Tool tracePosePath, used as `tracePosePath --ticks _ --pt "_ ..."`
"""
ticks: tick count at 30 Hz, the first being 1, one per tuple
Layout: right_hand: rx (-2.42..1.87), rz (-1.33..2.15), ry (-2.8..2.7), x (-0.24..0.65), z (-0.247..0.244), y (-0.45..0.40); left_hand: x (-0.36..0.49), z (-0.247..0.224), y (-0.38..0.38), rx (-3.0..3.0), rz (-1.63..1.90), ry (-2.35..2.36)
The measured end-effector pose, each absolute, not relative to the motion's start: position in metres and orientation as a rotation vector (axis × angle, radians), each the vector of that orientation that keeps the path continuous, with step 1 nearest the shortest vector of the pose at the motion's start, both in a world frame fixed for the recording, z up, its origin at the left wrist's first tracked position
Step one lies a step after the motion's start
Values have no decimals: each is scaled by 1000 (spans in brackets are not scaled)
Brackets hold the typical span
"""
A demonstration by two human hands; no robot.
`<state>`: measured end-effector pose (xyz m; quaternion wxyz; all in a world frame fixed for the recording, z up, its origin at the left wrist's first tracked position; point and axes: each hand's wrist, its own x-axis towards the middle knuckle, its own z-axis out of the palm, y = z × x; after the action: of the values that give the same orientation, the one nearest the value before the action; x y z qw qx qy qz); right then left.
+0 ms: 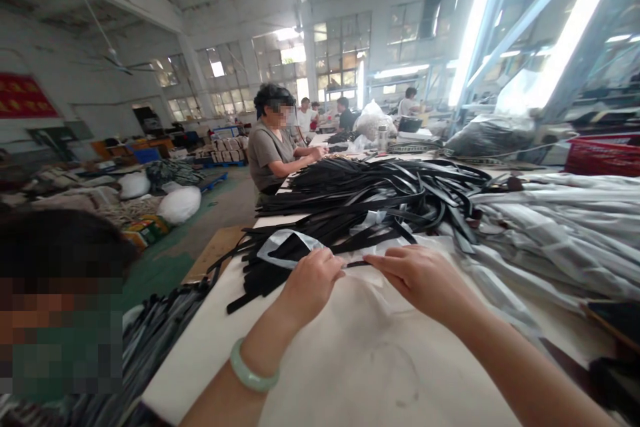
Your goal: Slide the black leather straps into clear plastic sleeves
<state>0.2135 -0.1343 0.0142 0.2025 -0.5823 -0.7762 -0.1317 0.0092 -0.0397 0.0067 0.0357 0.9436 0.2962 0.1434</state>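
My left hand (pixel 310 283) and my right hand (pixel 415 277) are low in the view, fingertips close together, both pinching a thin black strap (pixel 357 264). A pale jade bangle (pixel 253 367) circles my left wrist. Just beyond the left hand lies a loop of translucent film (pixel 285 247) over the black strips. Under both forearms spreads a white cloth sheet (pixel 370 347). Directly ahead rises a large heap of black strips (pixel 370 203), some with glossy edges.
A white-topped work table (pixel 200 340) runs away from me. Silvery grey strips (pixel 560 240) lie heaped at the right. A seated co-worker (pixel 270 153) works at its far side; another person's head (pixel 60 293) fills the lower left. Sacks stand on the floor.
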Motion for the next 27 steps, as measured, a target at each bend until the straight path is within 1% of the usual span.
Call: tracePosePath --ticks 3,6,15,20,23,27 --pt "-1582 -487 -2151 217 14 -135 9 4 -37 2927 480 1032" --pt "-1544 -542 -2201 216 13 -135 4 3 -31 2931 411 1158" --pt "-1537 -506 -2349 181 5 -136 14 0 -55 2986 336 1093" --pt "-1648 -398 -2264 192 3 -128 6 3 -37 2981 324 1172" --pt "-1689 -362 -2304 195 2 -124 4 3 -32 2975 330 1216" --pt "-1645 -430 -2343 179 -8 -125 12 -6 -45 2995 305 1055"
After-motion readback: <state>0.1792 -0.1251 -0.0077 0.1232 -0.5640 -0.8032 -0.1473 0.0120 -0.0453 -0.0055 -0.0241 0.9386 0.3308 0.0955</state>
